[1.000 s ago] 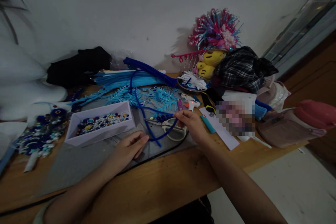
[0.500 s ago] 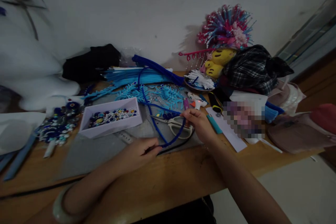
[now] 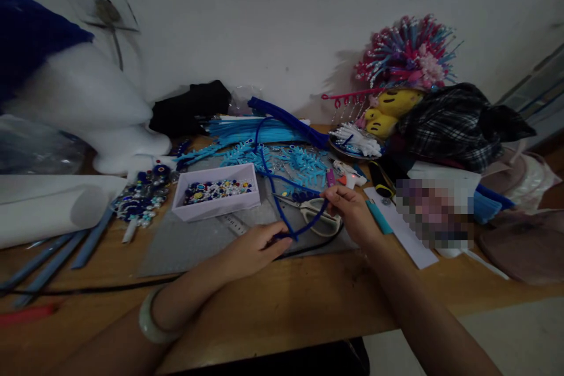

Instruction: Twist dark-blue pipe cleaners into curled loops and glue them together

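Observation:
A dark blue pipe cleaner (image 3: 313, 224) bends in a loop between my two hands. My left hand (image 3: 259, 247) pinches it low down, near the mat's front edge. Higher and to the right, my right hand (image 3: 348, 208) grips another part of it between thumb and fingers. From there the blue strand runs up to the left over the mat, crossing itself. Scissors (image 3: 324, 215) with pale handles lie beneath the loop. Light blue branch-shaped pieces (image 3: 304, 163) are spread behind the hands. A white box (image 3: 215, 211) of mixed beads stands just beyond my left hand.
Bundled blue pipe cleaners (image 3: 286, 121) lie along the wall. A glue gun (image 3: 350, 176) with a red light, a teal stick (image 3: 379, 217) and a white strip (image 3: 412, 244) are at right. A foam head (image 3: 83, 94) stands at left; a black cable (image 3: 110, 289) crosses the table.
The view has turned left, so everything sits further right and more of the foam head shows. Both hands keep hold of the blue pipe cleaner, whose lower loop has straightened into a sharper bend.

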A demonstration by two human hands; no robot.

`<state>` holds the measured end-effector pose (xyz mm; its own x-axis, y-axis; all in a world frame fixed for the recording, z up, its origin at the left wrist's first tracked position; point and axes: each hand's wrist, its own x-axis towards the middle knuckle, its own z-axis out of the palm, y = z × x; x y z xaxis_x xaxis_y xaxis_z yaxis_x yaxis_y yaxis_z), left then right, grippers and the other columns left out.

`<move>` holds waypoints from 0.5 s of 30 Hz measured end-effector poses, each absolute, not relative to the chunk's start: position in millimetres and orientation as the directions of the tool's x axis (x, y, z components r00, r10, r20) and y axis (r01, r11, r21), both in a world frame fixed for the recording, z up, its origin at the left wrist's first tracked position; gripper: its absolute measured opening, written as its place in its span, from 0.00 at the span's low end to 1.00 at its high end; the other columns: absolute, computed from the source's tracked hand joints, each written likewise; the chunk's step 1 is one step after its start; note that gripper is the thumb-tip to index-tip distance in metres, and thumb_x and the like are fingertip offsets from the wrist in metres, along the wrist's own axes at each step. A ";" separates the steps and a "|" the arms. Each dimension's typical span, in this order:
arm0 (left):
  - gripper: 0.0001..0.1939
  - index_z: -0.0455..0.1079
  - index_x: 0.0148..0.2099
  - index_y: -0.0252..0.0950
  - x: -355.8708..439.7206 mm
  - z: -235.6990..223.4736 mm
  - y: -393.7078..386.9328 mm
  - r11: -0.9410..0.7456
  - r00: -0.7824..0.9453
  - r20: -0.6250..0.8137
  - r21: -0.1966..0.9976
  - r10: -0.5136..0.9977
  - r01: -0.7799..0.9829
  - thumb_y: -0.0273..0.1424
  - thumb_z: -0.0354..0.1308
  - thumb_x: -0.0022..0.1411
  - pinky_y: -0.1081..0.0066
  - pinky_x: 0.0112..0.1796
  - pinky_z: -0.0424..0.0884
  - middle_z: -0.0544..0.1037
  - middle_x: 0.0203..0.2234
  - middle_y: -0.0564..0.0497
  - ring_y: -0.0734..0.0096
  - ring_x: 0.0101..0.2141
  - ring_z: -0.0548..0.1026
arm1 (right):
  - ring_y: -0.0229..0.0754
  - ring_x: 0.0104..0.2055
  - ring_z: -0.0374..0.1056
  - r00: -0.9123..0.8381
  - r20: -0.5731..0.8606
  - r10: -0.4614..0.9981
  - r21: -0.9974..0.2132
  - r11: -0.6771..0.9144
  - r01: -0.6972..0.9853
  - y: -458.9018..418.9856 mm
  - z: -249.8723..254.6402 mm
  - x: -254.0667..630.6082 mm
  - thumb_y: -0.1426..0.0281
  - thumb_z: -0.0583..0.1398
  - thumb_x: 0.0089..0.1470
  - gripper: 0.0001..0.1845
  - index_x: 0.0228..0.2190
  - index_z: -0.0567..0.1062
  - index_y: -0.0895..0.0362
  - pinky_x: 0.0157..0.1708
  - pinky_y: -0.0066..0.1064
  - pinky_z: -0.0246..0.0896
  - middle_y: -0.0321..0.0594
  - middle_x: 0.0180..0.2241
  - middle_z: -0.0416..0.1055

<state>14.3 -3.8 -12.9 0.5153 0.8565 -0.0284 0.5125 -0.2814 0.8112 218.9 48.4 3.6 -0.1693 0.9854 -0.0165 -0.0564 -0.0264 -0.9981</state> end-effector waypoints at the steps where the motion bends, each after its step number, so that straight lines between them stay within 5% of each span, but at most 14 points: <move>1: 0.11 0.65 0.32 0.36 13.6 -12.6 -2.7 -0.259 0.514 -0.039 0.829 0.857 0.496 0.36 0.45 0.59 0.77 0.26 0.58 0.68 0.21 0.56 0.77 0.24 0.65 | 0.31 0.18 0.55 -0.175 -0.002 0.985 -1.000 -0.006 -0.018 50.7 4.8 216.7 0.60 0.61 0.42 0.12 0.21 0.71 0.57 0.20 0.24 0.50 0.30 0.16 0.61; 5: 0.16 0.63 0.26 0.36 8.9 -14.9 4.2 -0.146 0.426 -0.050 0.898 0.903 0.416 0.38 0.43 0.59 0.77 0.22 0.57 0.63 0.14 0.58 0.77 0.18 0.62 | 0.35 0.21 0.60 -0.194 0.149 0.970 -0.941 0.199 0.275 65.6 11.2 209.2 0.59 0.50 0.52 0.16 0.31 0.72 0.56 0.23 0.27 0.54 0.34 0.20 0.64; 8: 0.15 0.62 0.26 0.36 5.1 -18.0 10.6 -0.085 0.186 0.021 0.935 0.982 0.345 0.39 0.42 0.59 0.76 0.21 0.56 0.61 0.13 0.59 0.78 0.16 0.59 | 0.40 0.33 0.65 -0.412 0.222 0.884 -0.587 0.459 0.667 79.2 16.2 209.1 0.66 0.49 0.54 0.14 0.35 0.72 0.57 0.34 0.30 0.57 0.40 0.29 0.70; 11: 0.15 0.62 0.27 0.36 2.7 -22.1 15.6 -0.055 0.006 0.055 0.953 0.998 0.298 0.40 0.43 0.58 0.76 0.20 0.56 0.60 0.13 0.59 0.77 0.16 0.58 | 0.45 0.40 0.65 -0.630 -0.013 0.777 -0.117 0.624 0.772 90.3 19.4 210.9 0.71 0.53 0.51 0.10 0.32 0.74 0.58 0.38 0.31 0.55 0.45 0.34 0.71; 15: 0.15 0.64 0.28 0.36 1.7 -28.0 18.3 -0.066 -0.042 0.083 0.949 0.996 0.308 0.41 0.44 0.58 0.76 0.20 0.56 0.61 0.14 0.58 0.76 0.18 0.60 | 0.46 0.41 0.65 -0.644 -0.210 0.735 -0.005 0.658 0.753 102.3 20.0 209.8 0.69 0.53 0.51 0.13 0.35 0.74 0.59 0.37 0.30 0.55 0.48 0.38 0.70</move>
